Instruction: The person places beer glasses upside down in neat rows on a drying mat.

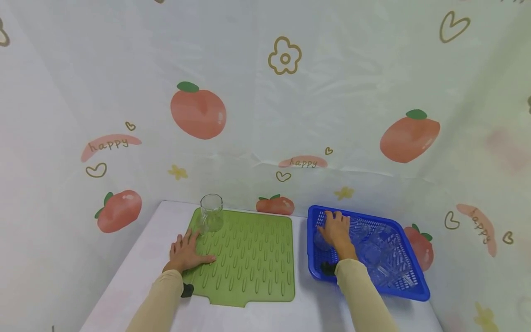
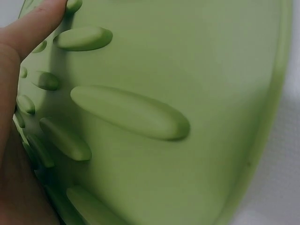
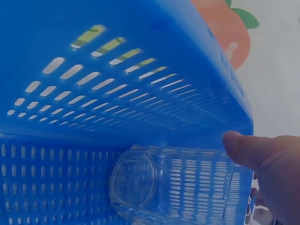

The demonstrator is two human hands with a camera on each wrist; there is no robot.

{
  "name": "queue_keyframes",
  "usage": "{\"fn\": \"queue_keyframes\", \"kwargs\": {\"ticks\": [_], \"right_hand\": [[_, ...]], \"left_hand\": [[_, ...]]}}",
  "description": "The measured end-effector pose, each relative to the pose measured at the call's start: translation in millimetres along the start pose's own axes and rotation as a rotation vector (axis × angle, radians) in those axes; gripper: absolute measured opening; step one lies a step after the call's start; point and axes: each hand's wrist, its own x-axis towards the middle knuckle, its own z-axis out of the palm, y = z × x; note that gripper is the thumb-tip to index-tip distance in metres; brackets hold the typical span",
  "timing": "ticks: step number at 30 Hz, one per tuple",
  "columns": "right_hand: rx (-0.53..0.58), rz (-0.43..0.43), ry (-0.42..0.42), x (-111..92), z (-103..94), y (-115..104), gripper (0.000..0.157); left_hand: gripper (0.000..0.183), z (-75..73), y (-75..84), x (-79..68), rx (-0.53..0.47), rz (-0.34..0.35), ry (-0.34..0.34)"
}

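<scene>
My left hand rests spread on the left edge of a green drying mat with raised ridges. A clear glass mug stands upright at the mat's back left corner, just beyond its fingers. My right hand is inside the left part of a blue perforated basket. Below that hand a clear drinking glass lies on its side along the basket wall. In the right wrist view the thumb is extended at the glass's rim end; the other fingers are mostly hidden there.
Several more clear glasses lie in the basket to the right of my hand. Mat and basket sit side by side on a white table. A printed curtain with peach drawings hangs close behind and at both sides.
</scene>
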Motion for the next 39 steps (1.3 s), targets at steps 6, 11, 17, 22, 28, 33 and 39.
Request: {"fn": "queue_keyframes", "kwargs": {"ticks": [6, 11, 17, 22, 28, 33, 39], "right_hand": [[-0.003, -0.014, 0.025, -3.6, 5.6, 0.9, 0.066], [-0.024, -0.016, 0.031, -6.0, 7.4, -1.5, 0.068], [-0.024, -0.024, 0.034, -8.6, 9.5, -3.7, 0.071], [-0.044, -0.03, 0.022, -10.8, 8.1, -7.0, 0.072], [-0.053, -0.052, 0.03, -12.0, 7.3, -8.8, 0.071], [-0.052, -0.078, 0.038, -14.7, 6.2, -11.0, 0.07], [-0.02, -0.073, -0.022, -18.0, 0.9, -12.8, 0.066]], "left_hand": [[0.131, 6.8, -6.0, 3.9, -0.012, 0.006, 0.021], [0.131, 7.5, -8.2, 3.8, -0.01, 0.011, 0.021], [0.129, 1.3, -1.9, -2.3, -0.018, 0.012, 0.003], [0.128, -0.6, 2.2, -4.7, -0.019, 0.019, 0.007], [0.129, -0.9, 1.2, -2.1, -0.033, 0.019, 0.012], [0.127, 3.7, -3.3, 3.5, -0.01, 0.015, 0.015], [0.128, 4.4, -5.2, 4.7, -0.014, 0.022, 0.021]]}}
